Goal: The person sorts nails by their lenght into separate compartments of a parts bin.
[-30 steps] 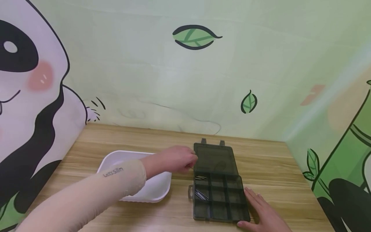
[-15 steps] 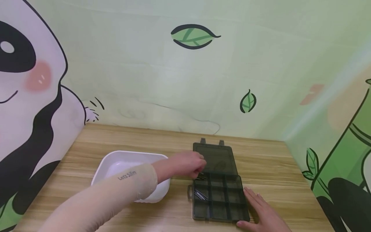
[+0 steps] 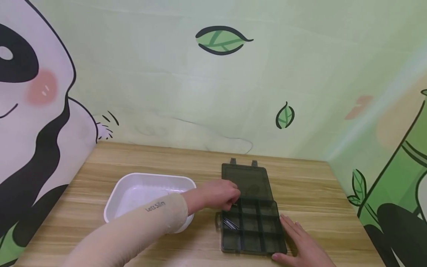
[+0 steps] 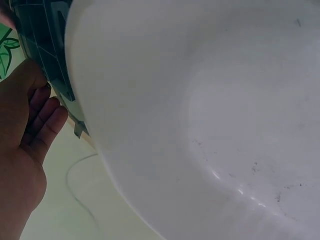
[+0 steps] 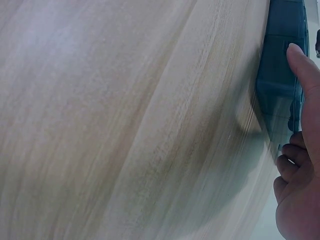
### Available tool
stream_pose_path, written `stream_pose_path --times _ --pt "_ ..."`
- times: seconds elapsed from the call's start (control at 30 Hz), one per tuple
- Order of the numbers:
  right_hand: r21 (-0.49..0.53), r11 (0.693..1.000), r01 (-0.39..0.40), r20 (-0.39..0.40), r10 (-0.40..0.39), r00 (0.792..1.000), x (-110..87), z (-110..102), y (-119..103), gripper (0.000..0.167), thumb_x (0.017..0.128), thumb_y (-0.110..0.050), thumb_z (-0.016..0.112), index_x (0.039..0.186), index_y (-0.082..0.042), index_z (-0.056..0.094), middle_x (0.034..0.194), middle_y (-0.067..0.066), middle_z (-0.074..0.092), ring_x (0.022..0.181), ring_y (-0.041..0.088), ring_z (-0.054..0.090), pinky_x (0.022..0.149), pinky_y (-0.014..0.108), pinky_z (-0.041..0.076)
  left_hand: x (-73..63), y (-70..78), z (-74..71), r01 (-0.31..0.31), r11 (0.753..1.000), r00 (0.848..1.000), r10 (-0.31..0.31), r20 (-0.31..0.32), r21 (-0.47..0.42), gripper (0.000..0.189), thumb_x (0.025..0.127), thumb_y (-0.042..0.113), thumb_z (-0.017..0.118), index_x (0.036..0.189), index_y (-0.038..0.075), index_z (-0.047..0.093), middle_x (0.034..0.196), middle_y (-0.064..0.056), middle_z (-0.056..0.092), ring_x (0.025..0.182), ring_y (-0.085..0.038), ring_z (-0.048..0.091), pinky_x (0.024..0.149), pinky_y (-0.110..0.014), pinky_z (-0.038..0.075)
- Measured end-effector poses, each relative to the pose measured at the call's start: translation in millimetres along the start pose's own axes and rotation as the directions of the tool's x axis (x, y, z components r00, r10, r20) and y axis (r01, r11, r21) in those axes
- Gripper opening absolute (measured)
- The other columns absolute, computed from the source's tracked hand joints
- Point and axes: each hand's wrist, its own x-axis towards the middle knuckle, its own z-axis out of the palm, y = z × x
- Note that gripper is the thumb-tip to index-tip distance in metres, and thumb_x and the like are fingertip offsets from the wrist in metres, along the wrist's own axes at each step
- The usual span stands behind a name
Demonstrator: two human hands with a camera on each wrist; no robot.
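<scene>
A smoky dark compartment box [image 3: 251, 233] lies with its lid [image 3: 248, 181] folded back on the table. Thin metal pins [image 3: 231, 223] lie in its middle-left compartment. My left hand [image 3: 221, 193] is over the box's upper-left compartment and hides most of it. Thumb and index finger meet there, pinching a small thin metal piece, mostly hidden. In the left wrist view the other fingers [image 4: 50, 125] are loosely bent. My right hand [image 3: 305, 243] holds the box's near right corner, thumb [image 5: 300, 62] on the near side and fingers along the right side.
A white plastic tub [image 3: 116, 196] stands left of the box, under my left forearm, with small dark specks on its inside in the left wrist view. The wood-grain table [image 3: 320, 193] ends at a printed backdrop [image 3: 166, 92].
My left hand has moved right and down, from beside the lid to over the upper-left compartment, covering the pins seen there earlier. My right hand and the box stay put.
</scene>
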Motion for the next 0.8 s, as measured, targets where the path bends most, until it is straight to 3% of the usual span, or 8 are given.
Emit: stream_pose_path --times 0.3,0.57,0.8 --pt "-0.001 1.000 -0.022 0.014 0.022 1.000 0.0 -0.6 -1.6 0.117 0.082 -0.073 0.077 0.166 -0.005 0.034 0.169 0.020 0.037 0.150 0.054 0.037 0.116 0.067 0.036 -0.7 -1.5 4.9 0.016 1.000 1.000 -0.016 -0.002 -0.011 0.010 0.088 0.014 0.080 0.093 0.016 0.072 0.089 0.006 0.064 0.080 -0.009 0.059 0.072 -0.023 0.052" --pt "-0.003 1.000 0.000 0.002 0.000 1.000 0.0 -0.3 -1.2 0.116 0.083 -0.073 0.077 0.166 -0.005 0.034 0.169 0.021 0.037 0.150 0.055 0.037 0.115 0.068 0.037 -13.0 -8.0 -5.4 0.014 0.998 0.998 -0.018 -0.063 -0.057 0.013 0.085 0.013 0.082 0.094 0.013 0.073 0.090 0.003 0.065 0.084 -0.014 0.062 0.079 -0.028 0.054" --pt "0.003 1.000 0.005 0.007 -0.005 1.000 -0.9 -1.4 0.2 0.115 0.083 -0.073 0.077 0.166 -0.005 0.035 0.169 0.021 0.038 0.150 0.055 0.037 0.115 0.069 0.036 -22.5 -12.5 -14.6 0.102 0.992 0.992 -0.107 -0.063 -0.077 0.021 0.087 0.021 0.084 0.103 0.011 0.075 0.095 0.001 0.067 0.087 -0.015 0.063 0.081 -0.031 0.056"
